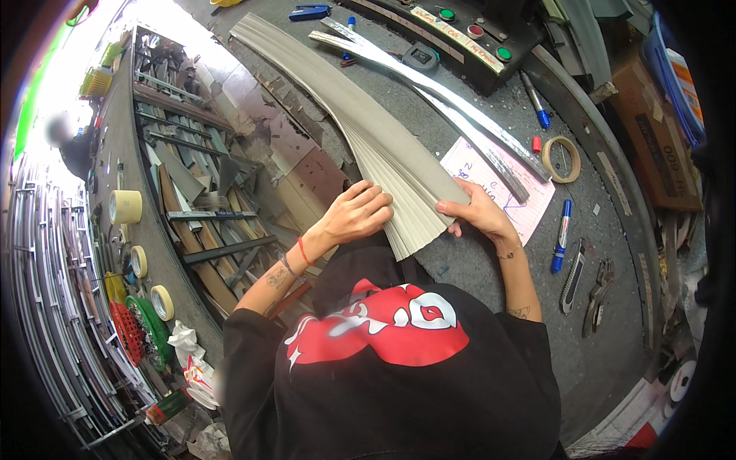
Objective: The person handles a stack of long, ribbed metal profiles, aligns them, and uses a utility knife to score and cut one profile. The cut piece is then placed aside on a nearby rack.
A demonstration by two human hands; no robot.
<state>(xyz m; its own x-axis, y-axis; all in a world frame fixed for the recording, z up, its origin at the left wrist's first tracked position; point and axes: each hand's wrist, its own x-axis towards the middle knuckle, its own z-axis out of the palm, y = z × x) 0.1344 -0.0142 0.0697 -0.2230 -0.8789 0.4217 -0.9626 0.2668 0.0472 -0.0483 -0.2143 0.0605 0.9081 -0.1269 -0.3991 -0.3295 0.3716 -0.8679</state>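
Note:
A long beige pleated sheet [399, 169], folded into a thick stack, stretches from the far left of the worktable to just in front of my body. At its near end the pleats fan out. My left hand [356, 213] is closed with curled fingers on the left edge of the fanned pleats. With the thumb on top and fingertips showing below, my right hand [484, 213] grips the near right corner. Beside the sheet lie silvery metal strips [452, 90], and a pink-lined paper [529, 207] with handwriting is partly under them.
On the right are a tape roll [561, 159], blue markers [562, 236], a utility knife [573, 276] and pliers [599, 297]. A tape measure [421, 57] sits farther back, near a button panel [460, 38]. Left, a rack [207, 215] holds offcuts; another person [75, 146] stands beyond.

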